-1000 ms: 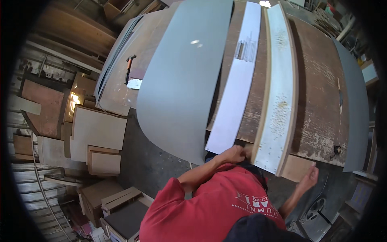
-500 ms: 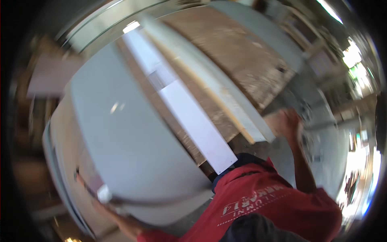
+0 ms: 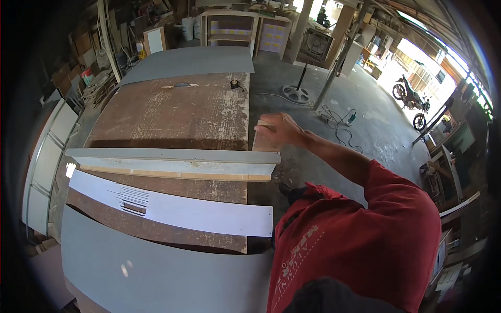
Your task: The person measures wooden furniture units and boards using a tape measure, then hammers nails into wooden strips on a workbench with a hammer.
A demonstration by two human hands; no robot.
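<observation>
My right hand (image 3: 279, 128) grips the upper part of a small brown wooden board (image 3: 262, 143) at the table's right edge, beside the end of a long grey channel-like piece (image 3: 172, 160) with a light wood edge. That piece lies across the worn brown table (image 3: 162, 115). Nearer me are a white strip (image 3: 209, 216) with dark lines and a cut slot, and a large grey curved panel (image 3: 156, 266). My left hand is out of sight.
Beyond lie another grey panel (image 3: 193, 62) and a tape-measure-like black item (image 3: 235, 84). On the concrete floor to the right stand a pedestal base (image 3: 296, 95), a post (image 3: 339, 57), cables (image 3: 342, 125) and a motorbike (image 3: 412, 101). Wooden cabinets (image 3: 229, 31) stand at the back.
My view has swung round toward the workshop's open side, so the panels now run crosswise. My left hand, visible earlier, has left the view; my right hand still holds the small board.
</observation>
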